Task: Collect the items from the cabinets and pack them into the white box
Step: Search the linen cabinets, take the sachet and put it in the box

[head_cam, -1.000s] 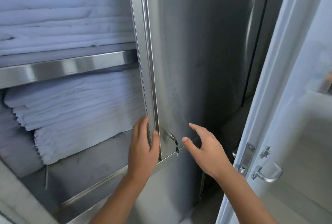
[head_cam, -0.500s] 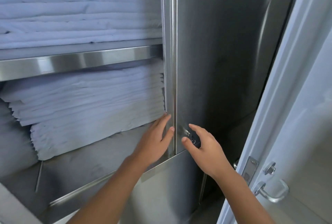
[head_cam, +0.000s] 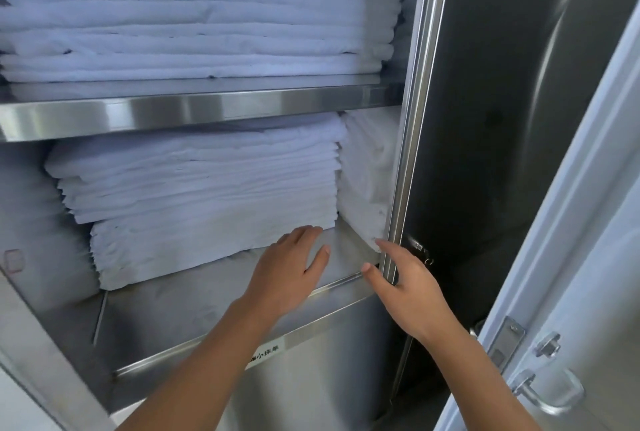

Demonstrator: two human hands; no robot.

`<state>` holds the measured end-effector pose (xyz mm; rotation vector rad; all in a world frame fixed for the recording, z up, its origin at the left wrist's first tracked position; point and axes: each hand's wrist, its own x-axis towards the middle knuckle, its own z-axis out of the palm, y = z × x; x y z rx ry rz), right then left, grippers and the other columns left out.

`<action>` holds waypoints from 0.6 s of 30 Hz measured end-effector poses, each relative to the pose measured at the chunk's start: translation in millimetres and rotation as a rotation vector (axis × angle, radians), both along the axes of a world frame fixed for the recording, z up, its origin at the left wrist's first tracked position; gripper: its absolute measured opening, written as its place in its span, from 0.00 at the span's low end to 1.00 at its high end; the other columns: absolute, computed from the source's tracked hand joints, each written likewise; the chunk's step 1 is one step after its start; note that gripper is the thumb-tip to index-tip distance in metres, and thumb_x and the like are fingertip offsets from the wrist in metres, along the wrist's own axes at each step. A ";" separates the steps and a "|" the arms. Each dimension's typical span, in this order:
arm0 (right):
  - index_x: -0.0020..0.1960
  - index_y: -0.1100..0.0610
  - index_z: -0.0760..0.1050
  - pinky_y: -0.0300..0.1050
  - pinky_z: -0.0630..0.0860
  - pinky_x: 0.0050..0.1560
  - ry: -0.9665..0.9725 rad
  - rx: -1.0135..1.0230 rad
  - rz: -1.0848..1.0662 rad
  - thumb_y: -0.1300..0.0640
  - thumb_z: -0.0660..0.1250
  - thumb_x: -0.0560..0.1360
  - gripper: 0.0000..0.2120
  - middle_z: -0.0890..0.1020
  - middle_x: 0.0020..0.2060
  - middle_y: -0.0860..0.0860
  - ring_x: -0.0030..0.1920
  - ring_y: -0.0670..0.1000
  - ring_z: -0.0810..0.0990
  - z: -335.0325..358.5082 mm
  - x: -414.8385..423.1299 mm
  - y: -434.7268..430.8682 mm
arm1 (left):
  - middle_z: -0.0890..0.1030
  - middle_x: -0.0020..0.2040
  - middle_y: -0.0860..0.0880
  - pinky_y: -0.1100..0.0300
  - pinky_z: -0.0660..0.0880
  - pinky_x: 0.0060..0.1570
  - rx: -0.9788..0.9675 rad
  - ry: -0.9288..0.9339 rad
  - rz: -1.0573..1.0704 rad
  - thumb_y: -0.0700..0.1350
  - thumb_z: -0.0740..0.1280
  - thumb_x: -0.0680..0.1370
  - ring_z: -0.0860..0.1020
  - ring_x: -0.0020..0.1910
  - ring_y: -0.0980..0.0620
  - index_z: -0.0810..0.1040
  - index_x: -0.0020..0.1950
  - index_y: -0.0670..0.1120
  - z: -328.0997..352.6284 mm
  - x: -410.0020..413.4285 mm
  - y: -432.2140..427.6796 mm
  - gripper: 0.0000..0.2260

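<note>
Steel shelf (head_cam: 207, 299); left hand (head_cam: 287, 271) flat, right hand (head_cam: 408, 292) splayed.

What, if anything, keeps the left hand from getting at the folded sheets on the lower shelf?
Probably nothing, so yes. The left hand is open over the lower shelf, fingers right at the front of the folded sheets, nothing between. The cabinet door stands clear to the right.

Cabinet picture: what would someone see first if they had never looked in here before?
Piles of folded white linen stand out most: an upper pile on the steel shelf and a lower pile beneath it. Low down, the left hand reaches open toward the lower pile's bottom edge, and the right hand is at the edge of the shiny cabinet door.
</note>
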<state>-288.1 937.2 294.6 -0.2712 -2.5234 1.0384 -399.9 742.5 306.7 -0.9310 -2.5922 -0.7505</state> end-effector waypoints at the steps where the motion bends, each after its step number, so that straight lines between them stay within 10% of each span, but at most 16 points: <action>1: 0.75 0.40 0.67 0.35 0.63 0.61 0.006 0.006 -0.006 0.37 0.64 0.79 0.26 0.67 0.60 0.26 0.65 0.38 0.66 2.4 -1.0 -0.6 | 0.71 0.72 0.54 0.54 0.70 0.63 -0.011 0.017 -0.011 0.58 0.54 0.82 0.72 0.67 0.50 0.69 0.72 0.52 3.3 -1.4 -0.6 0.21; 6: 0.78 0.47 0.65 0.40 0.65 0.69 0.036 0.073 -0.081 0.35 0.63 0.78 0.32 0.71 0.74 0.41 0.74 0.45 0.67 26.9 -8.6 -10.1 | 0.68 0.74 0.53 0.54 0.67 0.63 -0.080 0.071 -0.048 0.58 0.54 0.82 0.70 0.68 0.50 0.69 0.73 0.52 21.6 -14.6 -5.3 0.21; 10: 0.68 0.44 0.73 0.16 0.63 0.53 0.134 0.091 -0.094 0.41 0.65 0.80 0.18 0.73 0.53 0.18 0.57 0.21 0.68 49.4 -12.7 -27.4 | 0.70 0.72 0.53 0.55 0.68 0.61 -0.088 0.078 -0.097 0.58 0.54 0.82 0.74 0.63 0.48 0.69 0.72 0.52 38.1 -27.1 -13.6 0.21; 14: 0.75 0.47 0.69 0.39 0.74 0.63 0.132 0.118 -0.165 0.36 0.62 0.78 0.28 0.76 0.68 0.38 0.58 0.46 0.81 77.3 -22.3 -43.1 | 0.73 0.69 0.52 0.55 0.69 0.59 -0.071 0.089 -0.153 0.58 0.54 0.82 0.75 0.62 0.47 0.71 0.70 0.51 58.8 -43.2 -22.9 0.20; 18: 0.79 0.48 0.65 0.42 0.64 0.67 0.097 0.171 -0.229 0.34 0.61 0.78 0.33 0.71 0.75 0.45 0.75 0.49 0.67 92.3 -29.5 -57.6 | 0.70 0.72 0.54 0.54 0.68 0.61 -0.067 0.106 -0.193 0.61 0.51 0.81 0.73 0.65 0.48 0.69 0.71 0.52 73.4 -60.3 -31.7 0.23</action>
